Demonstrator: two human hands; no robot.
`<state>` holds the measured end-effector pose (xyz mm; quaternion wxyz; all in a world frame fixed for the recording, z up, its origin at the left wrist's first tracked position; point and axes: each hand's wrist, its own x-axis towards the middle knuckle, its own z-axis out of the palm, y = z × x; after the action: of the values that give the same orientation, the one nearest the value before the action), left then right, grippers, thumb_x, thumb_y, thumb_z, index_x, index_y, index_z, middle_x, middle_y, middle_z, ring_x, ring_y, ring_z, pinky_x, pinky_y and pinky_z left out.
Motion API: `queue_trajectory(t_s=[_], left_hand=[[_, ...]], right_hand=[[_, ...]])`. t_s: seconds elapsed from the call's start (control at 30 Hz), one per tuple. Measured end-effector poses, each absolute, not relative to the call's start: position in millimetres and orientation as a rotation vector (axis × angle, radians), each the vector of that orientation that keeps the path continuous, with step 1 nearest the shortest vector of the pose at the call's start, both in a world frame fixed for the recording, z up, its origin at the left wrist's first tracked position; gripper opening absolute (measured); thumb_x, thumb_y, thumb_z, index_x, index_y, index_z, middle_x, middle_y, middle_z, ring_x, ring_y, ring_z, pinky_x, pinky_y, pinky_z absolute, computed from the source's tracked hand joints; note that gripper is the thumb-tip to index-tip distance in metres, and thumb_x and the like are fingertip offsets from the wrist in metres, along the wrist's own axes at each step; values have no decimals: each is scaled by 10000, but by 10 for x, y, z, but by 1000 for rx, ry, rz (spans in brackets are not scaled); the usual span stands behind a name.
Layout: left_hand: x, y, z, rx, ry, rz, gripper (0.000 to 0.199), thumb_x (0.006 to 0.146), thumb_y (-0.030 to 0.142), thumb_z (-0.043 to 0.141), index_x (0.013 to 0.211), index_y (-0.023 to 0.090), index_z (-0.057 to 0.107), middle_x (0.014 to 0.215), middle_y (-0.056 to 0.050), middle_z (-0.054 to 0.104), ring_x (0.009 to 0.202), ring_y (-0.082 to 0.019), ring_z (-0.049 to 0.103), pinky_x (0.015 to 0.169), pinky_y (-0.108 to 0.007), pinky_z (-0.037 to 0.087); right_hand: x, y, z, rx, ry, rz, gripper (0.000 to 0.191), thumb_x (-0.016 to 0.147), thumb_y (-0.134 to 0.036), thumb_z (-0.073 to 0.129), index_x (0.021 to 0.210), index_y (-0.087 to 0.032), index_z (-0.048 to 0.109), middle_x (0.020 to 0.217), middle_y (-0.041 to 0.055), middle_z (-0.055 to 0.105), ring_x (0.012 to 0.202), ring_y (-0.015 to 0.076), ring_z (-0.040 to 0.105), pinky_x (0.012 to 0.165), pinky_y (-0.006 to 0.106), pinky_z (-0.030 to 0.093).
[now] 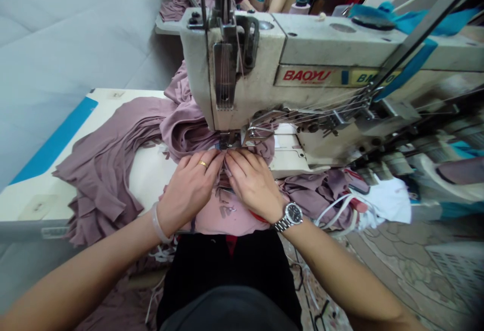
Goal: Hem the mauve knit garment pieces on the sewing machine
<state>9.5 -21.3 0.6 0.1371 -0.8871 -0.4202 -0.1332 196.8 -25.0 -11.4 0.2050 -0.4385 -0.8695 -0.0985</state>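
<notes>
Both hands lie half open on mauve cloth (242, 218), just in front of the presser foot (228, 140) of a white sewing machine (302, 53), near the middle of the frame. The left hand (189, 188), wearing a ring (203, 164) and a pale bangle (157, 222), and the right hand (254, 184), wearing a wristwatch (291, 215), have their fingers curved downward, with the tips almost meeting over folds of cloth. Whether either hand pinches a fold cannot be told. The cloth runs toward the foot and spreads in layered heaps over the white table (49, 200) at left. More of it bunches at lower right, beside white cords (340, 210) and a white rag (385, 202). A blue strip (53, 142) edges the table. Above the hands, the machine's head blocks the view ahead.
</notes>
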Motion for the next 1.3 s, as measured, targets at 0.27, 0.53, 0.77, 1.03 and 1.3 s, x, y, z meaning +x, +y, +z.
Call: queue_trajectory(t_s=[0.27,0.53,0.77,1.03,1.3], left_hand=[[74,-191,19,-2583,-1149,-487,365,919,119,489,1270,54,568,1272,-144,587,1114,-277,549,894,-394,475],[-4,-184,43,-2633,-995,-645,220,919,158,538,1088,94,664,1110,-105,659,959,-235,604,814,-364,500],[23,-87,47,-2597,-1029,-654,267,944,206,515,1148,96,647,1132,-114,665,998,-239,613,856,-372,489],[13,-34,66,-2595,-1038,-667,274,954,244,517,1143,100,655,1138,-105,678,999,-225,633,856,-363,488],[18,-29,90,-2558,-1050,-628,286,967,249,490,1135,99,666,1133,-98,686,968,-223,642,818,-369,491]], right_hand=[[1912,-219,-117,-1233,-2351,-235,369,959,-207,431,1266,-60,574,1302,142,596,1201,280,467,993,426,399],[1919,-233,-128,-1119,-2260,-155,214,946,-182,478,1041,-123,660,1025,92,682,969,211,541,853,378,434],[1916,-169,-59,-1210,-2307,-92,240,942,-204,495,1093,-129,665,1076,96,668,1006,233,530,867,396,443],[1955,-91,-70,-1189,-2307,-55,279,935,-174,500,1153,-104,659,1148,106,666,1052,241,545,937,412,455],[1997,-110,-69,-1169,-2314,-13,295,930,-158,504,1183,-111,648,1174,103,659,1079,240,539,949,419,463]])
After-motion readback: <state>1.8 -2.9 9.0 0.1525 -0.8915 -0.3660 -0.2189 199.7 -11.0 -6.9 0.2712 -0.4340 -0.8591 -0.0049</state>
